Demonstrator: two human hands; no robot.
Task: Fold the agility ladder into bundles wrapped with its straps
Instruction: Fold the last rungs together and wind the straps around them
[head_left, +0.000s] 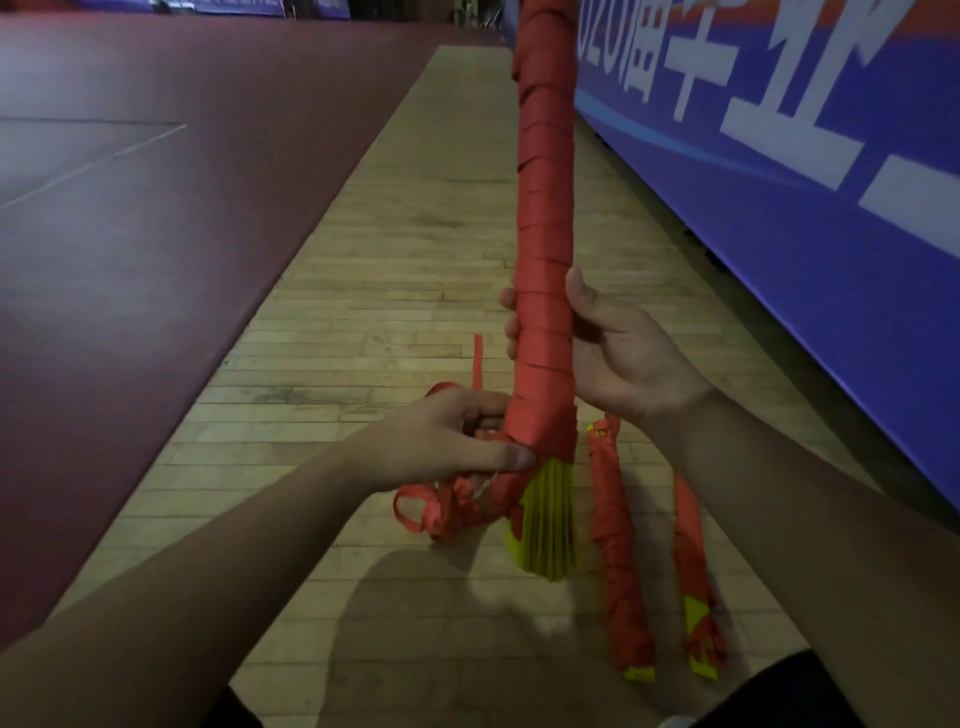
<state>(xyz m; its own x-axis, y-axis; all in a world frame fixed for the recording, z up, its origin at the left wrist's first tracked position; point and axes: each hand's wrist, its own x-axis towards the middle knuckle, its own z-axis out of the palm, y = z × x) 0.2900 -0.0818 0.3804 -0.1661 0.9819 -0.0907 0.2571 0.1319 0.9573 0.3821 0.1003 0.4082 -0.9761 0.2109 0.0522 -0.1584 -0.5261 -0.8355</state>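
Red strap (543, 322) spiralled tightly round the ladder bundle (546, 208), which stood nearly upright in the middle of the scene, its top running out of view at the far end. The right hand (618, 353) held the bundle low down, thumb on the right side and fingers curled round the left, probably to keep the long stack steady and stop the turns from slackening. The left hand (447, 436) worked just below it at the near end of the wrap, thumb pressed against the last turn and fingers pinching the strap there, as if to pin the winding while it was tied off. Below that grip the yellow rungs (545, 514) fanned out bare, and the loose strap tail (415, 512) hung in loops to the left.

A wrapped bundle (621, 561) and a second wrapped bundle (690, 545) lay side by side on the wooden floor (395, 312) to the near right, seemingly set there out of the way beside the blue banner (779, 208). A maroon mat (130, 208) covered the left. Judging by the short tail, this bundle looked close to done.
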